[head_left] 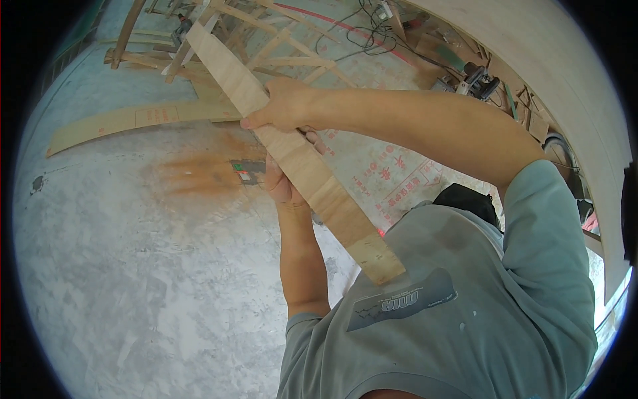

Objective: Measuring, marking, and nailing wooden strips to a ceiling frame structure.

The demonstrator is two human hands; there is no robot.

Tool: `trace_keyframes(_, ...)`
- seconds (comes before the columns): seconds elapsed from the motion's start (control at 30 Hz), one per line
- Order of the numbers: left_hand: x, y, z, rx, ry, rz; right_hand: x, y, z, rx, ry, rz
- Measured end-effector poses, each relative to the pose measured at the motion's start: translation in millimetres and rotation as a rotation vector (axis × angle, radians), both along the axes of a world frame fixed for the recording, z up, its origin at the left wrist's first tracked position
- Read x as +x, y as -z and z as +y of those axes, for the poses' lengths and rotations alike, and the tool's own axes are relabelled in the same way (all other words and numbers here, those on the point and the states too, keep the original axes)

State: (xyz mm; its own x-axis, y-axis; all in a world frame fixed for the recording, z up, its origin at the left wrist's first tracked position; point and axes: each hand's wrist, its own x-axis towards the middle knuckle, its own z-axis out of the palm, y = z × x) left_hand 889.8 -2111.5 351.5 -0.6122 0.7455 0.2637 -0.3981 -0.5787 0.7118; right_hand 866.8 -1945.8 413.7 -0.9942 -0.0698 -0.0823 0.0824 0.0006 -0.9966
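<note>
A long, narrow plywood strip [312, 179] runs slantwise from the upper left down toward my shirt, with its broad face up. My right hand [287, 105] grips its far half from the right edge, thumb pressed on the face. Nearer to me, my left hand [282, 181] wraps around the left edge from below. Fingertips show past the strip's right edge; most of the left fingers are hidden underneath. The strip's near end lies close over my grey shirt [465, 279].
Wooden framing [292, 50] stands at the top, with the strip's far end over it. A curved board [143, 118] lies on the floor at left. Black cables [372, 33], a power tool [477, 81] and wood offcuts lie upper right, beside a large pale panel [565, 80].
</note>
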Motion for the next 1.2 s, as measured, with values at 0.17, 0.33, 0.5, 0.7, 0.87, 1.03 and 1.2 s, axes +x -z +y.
trace_keyframes(0.17,14,-31,28,-0.118,-0.172,-0.204,-9,1,17,0.163,0.034,0.018)
trace_keyframes(0.33,2,-21,15,-0.351,-0.135,0.054,1,17,11,0.025,0.087,0.093)
trace_keyframes(0.5,13,-12,12,-0.176,-0.19,-0.08,22,38,18,-0.766,-0.059,0.022)
trace_keyframes(0.7,22,-14,20,-0.025,-0.049,-0.226,24,50,27,-1.083,-0.393,0.142)
trace_keyframes(0.87,26,-22,25,-0.111,-0.048,-0.135,29,46,32,-1.1,-0.414,0.128)
trace_keyframes(1.03,29,-29,23,-0.198,-0.065,-0.094,28,53,39,-1.059,-0.455,0.159)
trace_keyframes(1.2,23,-34,19,-0.282,-0.063,0.009,29,48,49,-1.006,-0.469,0.194)
